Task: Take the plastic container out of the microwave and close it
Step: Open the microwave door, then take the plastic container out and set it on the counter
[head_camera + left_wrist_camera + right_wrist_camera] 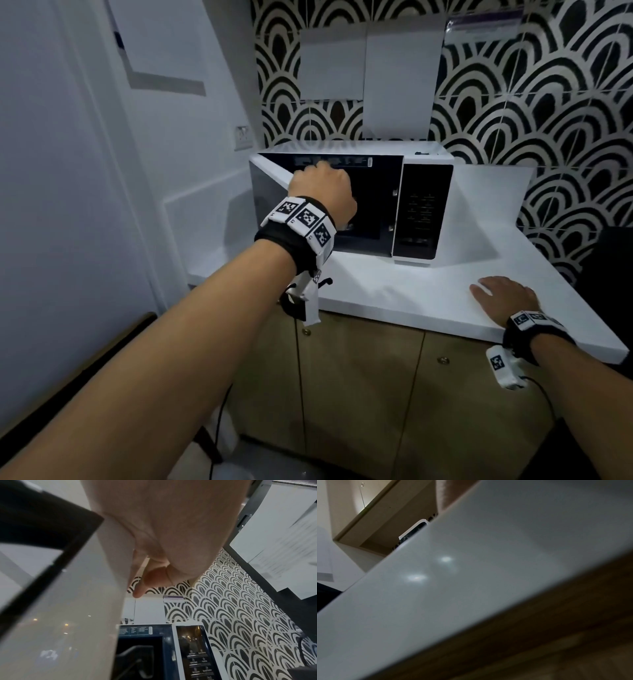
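Head view: left hand (322, 192) is up at the top edge of the microwave door (270, 192), which stands swung open on the left side of the microwave (424, 205); right hand (503, 301) lies flat on the white desk (394, 291), in front and to the right of the microwave.
Left fingers: curled over the door's top edge as far as I can tell; left wrist view shows the thumb (139, 580) laid along the door panel, other fingertips hidden behind the palm.
Right fingers: straight and spread on the desk, holding nothing.
Plastic container: can't actually see it. The cavity (373, 205) is dark, so my guess is it sits in there, straight ahead and right of the left fingers.
Long axis: can't tell.
Nearer hand: left, by a lot; it's right at the microwave's mouth, while the right is well apart from it.
Next move (guess): let go of the door, reach right and inward.
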Demonstrator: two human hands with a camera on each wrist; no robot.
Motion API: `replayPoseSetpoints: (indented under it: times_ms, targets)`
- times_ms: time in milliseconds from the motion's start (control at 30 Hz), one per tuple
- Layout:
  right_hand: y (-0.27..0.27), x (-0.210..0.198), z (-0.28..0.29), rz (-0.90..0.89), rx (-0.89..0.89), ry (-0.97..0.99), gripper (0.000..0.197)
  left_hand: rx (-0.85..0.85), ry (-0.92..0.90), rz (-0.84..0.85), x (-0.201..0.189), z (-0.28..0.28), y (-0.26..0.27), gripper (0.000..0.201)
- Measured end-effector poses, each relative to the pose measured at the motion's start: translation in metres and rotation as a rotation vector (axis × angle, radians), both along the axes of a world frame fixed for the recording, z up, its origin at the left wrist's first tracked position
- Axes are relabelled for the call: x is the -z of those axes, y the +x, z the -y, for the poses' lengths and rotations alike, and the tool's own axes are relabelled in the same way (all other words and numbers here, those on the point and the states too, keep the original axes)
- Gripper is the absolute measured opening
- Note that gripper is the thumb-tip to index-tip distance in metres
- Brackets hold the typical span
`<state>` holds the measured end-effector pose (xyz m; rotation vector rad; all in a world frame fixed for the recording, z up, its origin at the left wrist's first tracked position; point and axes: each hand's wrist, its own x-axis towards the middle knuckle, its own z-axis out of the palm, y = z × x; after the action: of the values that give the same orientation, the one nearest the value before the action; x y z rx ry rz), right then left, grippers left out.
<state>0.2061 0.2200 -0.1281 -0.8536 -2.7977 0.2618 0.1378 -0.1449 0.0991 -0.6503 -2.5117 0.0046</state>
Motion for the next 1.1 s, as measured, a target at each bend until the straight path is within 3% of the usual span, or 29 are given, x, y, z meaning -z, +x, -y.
replayPoseSetpoints:
  times_ms: [200, 367, 800, 933, 1100]
  targets:
    - [0.000, -0.002, 0.000, -0.031, -0.019, -0.010, 0.057, -0.118, 0.016, -0.033, 0.002, 0.038, -0.004, 0.035]
    - [0.001, -0.003, 0.005, -0.041, -0.016, -0.014, 0.055, -0.171, 0.095, -0.048, 0.003, 0.075, -0.010, 0.028]
    - [0.003, -0.006, 0.010, -0.043, -0.014, -0.033, 0.056, -0.357, 0.190, -0.082, 0.010, 0.115, -0.040, 0.049]
    - [0.002, -0.006, 0.010, -0.047, -0.009, -0.028, 0.056, -0.179, 0.195, -0.048, 0.021, 0.083, -0.044, 0.052]
    - [0.000, -0.003, 0.007, -0.051, -0.021, -0.027, 0.056, 0.040, 0.375, 0.215, 0.047, 0.030, -0.076, 0.051]
